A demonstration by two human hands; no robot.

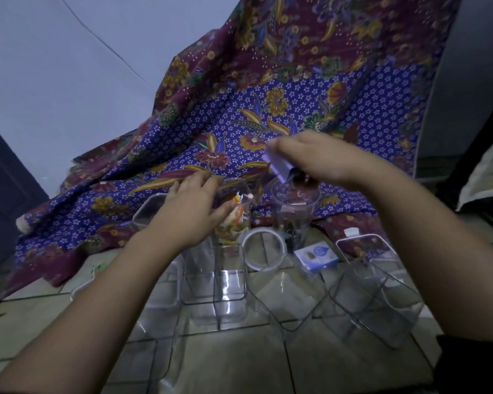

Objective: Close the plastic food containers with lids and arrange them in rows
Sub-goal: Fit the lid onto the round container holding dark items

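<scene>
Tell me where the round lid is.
The round lid lies on the tiled floor at centre, just below the round container and left of the small blue box.

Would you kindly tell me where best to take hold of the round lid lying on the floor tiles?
Probably from above, pinching the white rim of the round lid on its near side. It lies flat and open to the front, while a dark-filled round container stands close behind it.
</scene>
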